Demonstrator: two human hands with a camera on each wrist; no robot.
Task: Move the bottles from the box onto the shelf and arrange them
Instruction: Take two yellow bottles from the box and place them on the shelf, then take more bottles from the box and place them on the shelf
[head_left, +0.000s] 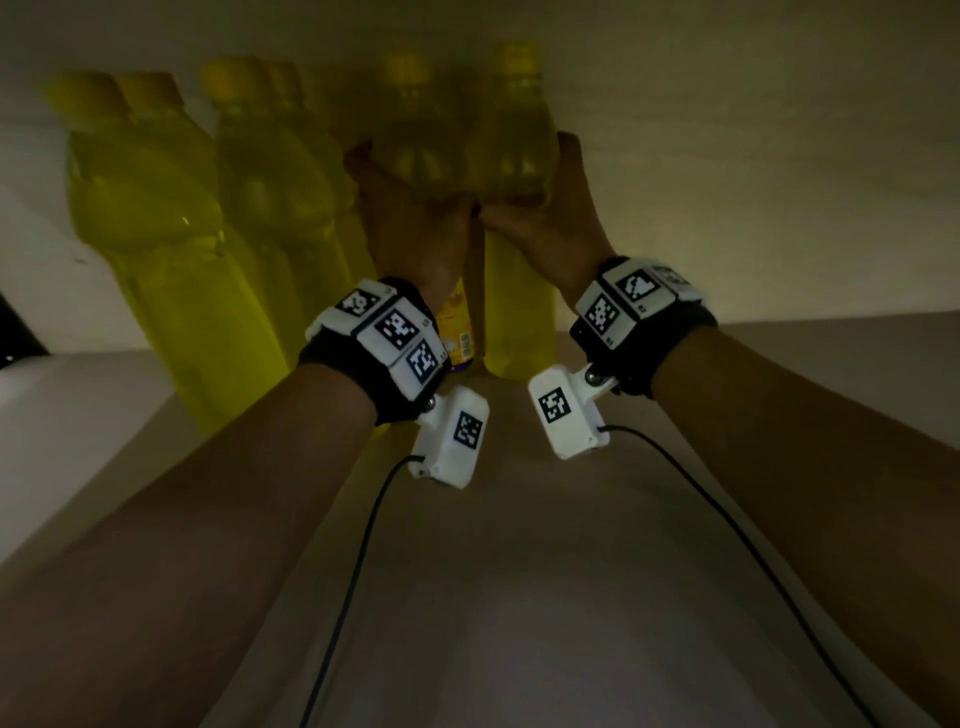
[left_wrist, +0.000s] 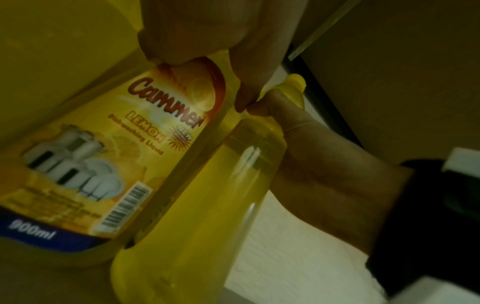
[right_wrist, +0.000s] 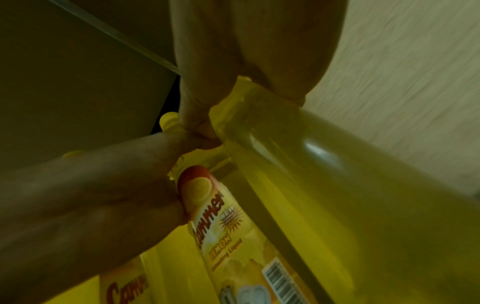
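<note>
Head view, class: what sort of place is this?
Probably a shop or storeroom shelf: identical yellow bottles stand in rows on a pale shelf board, and both hands set two more beside them.

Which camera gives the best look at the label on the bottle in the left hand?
The left wrist view: the label faces it, reading "Cammer Lemon, 900ml". The right wrist view catches it obliquely, partly cut off. The head view shows only a sliver beneath the left hand.

On the front label (left_wrist: 124, 156) of the labelled bottle (left_wrist: 182, 164) I read the brand "Cammer", then "LEMON", a "NEW" starburst and "Dishwashing Liquid". The label's blue lower band read "900ml", beside a barcode (left_wrist: 127, 207). A neighbouring bottle label (right_wrist: 124, 288) showed only "Cam". The wrist marker tags (head_left: 397, 330) carried coded patterns only.
</note>
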